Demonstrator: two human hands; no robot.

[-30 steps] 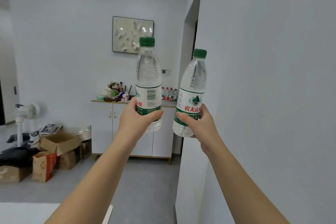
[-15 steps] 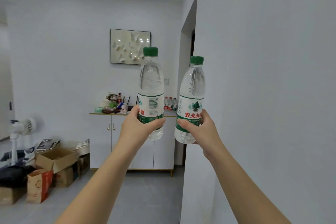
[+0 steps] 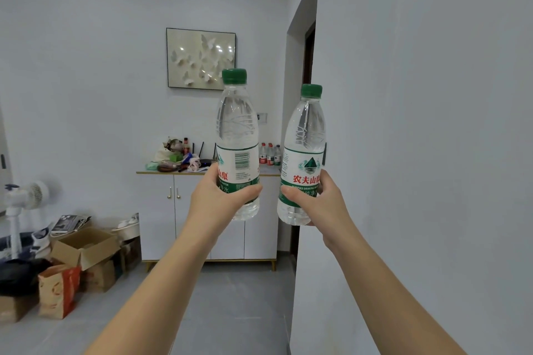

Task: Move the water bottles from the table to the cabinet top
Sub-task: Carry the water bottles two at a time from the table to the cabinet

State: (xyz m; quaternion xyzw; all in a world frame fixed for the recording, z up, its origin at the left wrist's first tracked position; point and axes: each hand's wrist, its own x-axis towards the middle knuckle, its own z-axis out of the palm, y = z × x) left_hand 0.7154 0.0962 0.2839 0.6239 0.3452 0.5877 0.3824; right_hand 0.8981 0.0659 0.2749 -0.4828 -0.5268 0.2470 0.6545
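Observation:
Both arms are stretched out in front of me, each hand holding a clear water bottle with a green cap upright. My left hand [image 3: 219, 199] grips the left bottle [image 3: 237, 124] around its label. My right hand [image 3: 320, 204] grips the right bottle [image 3: 307, 130] low on its body. Straight ahead against the far wall stands the white cabinet [image 3: 161, 210]. Its top [image 3: 268, 172] carries three small bottles [image 3: 269, 154] at the right and a pile of clutter [image 3: 176, 157] at the left. The table is out of view.
A white wall corner [image 3: 403, 153] runs close along my right, with a doorway behind it. Cardboard boxes [image 3: 83, 248], paper bags and a standing fan [image 3: 24, 196] crowd the floor at the left. Grey floor [image 3: 230, 311] leads to the cabinet. A framed picture [image 3: 201, 58] hangs above.
The cabinet has come nearer and looks larger. Both bottles stay held in front of me, now closer together in height and more upright.

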